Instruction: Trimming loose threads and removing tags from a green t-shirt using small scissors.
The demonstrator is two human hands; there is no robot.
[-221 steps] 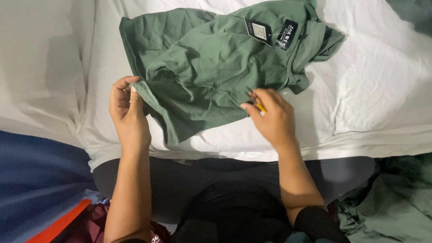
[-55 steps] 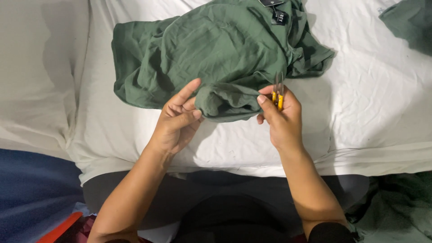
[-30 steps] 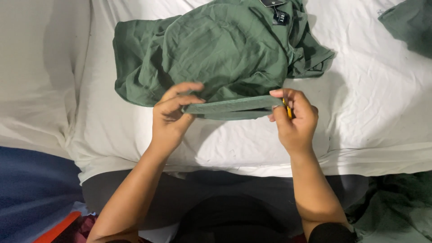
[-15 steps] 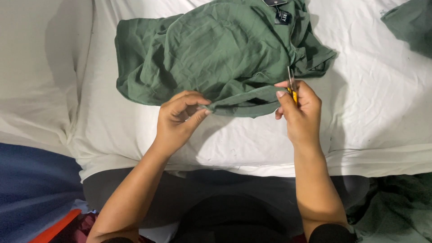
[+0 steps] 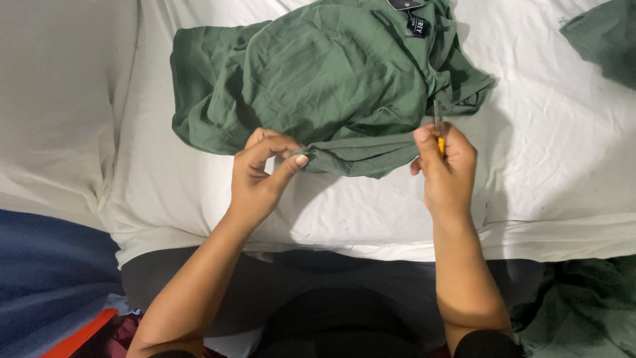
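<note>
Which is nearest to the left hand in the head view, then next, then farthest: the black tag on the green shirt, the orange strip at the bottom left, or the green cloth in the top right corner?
From the left hand:
1. Black tag, up and to the right on the green shirt.
2. Orange strip, down at the lower left.
3. Green cloth, far top right corner.

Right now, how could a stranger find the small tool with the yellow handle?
Start at the white sheet, then the crumpled green shirt on it. At the shirt's near hem, the right hand grips the small tool: the only yellow and metal item among cloth.
</note>
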